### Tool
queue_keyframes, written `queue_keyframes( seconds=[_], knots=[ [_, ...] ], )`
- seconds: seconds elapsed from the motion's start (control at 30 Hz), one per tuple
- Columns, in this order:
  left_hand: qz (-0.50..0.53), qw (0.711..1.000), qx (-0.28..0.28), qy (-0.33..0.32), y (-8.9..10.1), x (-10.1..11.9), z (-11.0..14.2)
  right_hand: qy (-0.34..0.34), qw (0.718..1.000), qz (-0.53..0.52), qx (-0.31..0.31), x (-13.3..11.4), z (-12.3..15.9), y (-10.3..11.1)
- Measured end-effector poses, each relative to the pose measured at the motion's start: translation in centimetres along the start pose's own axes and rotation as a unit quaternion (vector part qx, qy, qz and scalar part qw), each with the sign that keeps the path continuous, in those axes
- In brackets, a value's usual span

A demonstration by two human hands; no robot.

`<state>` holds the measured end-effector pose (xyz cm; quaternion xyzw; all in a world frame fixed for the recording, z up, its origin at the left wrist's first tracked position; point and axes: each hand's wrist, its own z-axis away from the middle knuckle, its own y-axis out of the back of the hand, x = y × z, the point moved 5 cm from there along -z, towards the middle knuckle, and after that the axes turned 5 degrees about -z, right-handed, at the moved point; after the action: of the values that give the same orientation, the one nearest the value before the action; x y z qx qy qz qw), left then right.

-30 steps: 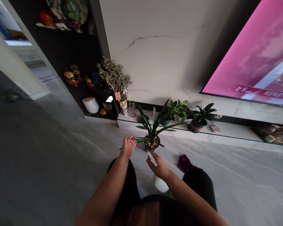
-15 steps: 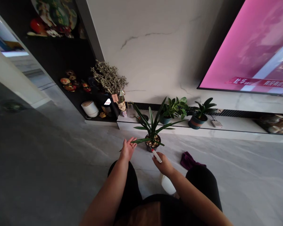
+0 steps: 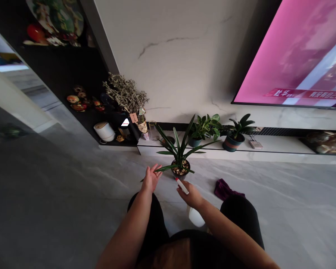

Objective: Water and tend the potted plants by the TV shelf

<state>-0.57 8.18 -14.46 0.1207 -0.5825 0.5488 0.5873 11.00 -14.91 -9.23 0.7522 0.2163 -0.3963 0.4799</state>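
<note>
A potted plant with long strap-shaped green leaves (image 3: 182, 147) stands on the floor in a dark pot (image 3: 177, 175), pale chips covering its soil. One low leaf (image 3: 165, 168) reaches left to my left hand (image 3: 151, 179), whose fingers are stretched out and apart against it. A leaf tip shows past the hand's far side, so part of the leaf is hidden. My right hand (image 3: 192, 195) is closed around a white-handled tool (image 3: 182, 186) with a red collar, pointing at the pot's near side. Its working end cannot be made out.
Behind the plant runs a low white ledge (image 3: 168, 150) with two potted plants (image 3: 204, 130) (image 3: 235, 136) and a dried bouquet (image 3: 127, 95). A purple cloth (image 3: 226, 189) lies on the floor to the right. A white rounded object (image 3: 196, 217) sits below my right forearm.
My right hand and the white-handled tool have shifted slightly left, and the tool's front end has drawn off the soil toward the pot's near side. My left hand stays at the leaf.
</note>
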Motion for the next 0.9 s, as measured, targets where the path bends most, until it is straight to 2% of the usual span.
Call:
queue_keyframes(
  seconds=[0.1,0.3,0.5,0.7,0.9],
  knots=[
    [-0.002,1.0,-0.001,0.001,0.0,0.0,0.0,-0.02,1.0,0.014,0.01,1.0,-0.3,0.2],
    [-0.002,1.0,-0.001,0.003,0.3,0.1,-0.2,-0.053,0.997,0.026,0.042,3.0,-0.2,2.0],
    [-0.004,1.0,0.004,0.006,0.3,0.1,-0.2,-0.026,0.999,0.008,0.035,2.8,-0.2,1.1],
    [-0.01,1.0,0.01,0.007,0.5,0.6,0.1,-0.085,0.992,0.032,0.091,5.2,-0.3,2.4],
    [-0.023,0.999,0.042,0.003,1.3,0.9,0.4,-0.052,0.993,0.013,0.105,4.9,-0.1,2.9]
  ],
)
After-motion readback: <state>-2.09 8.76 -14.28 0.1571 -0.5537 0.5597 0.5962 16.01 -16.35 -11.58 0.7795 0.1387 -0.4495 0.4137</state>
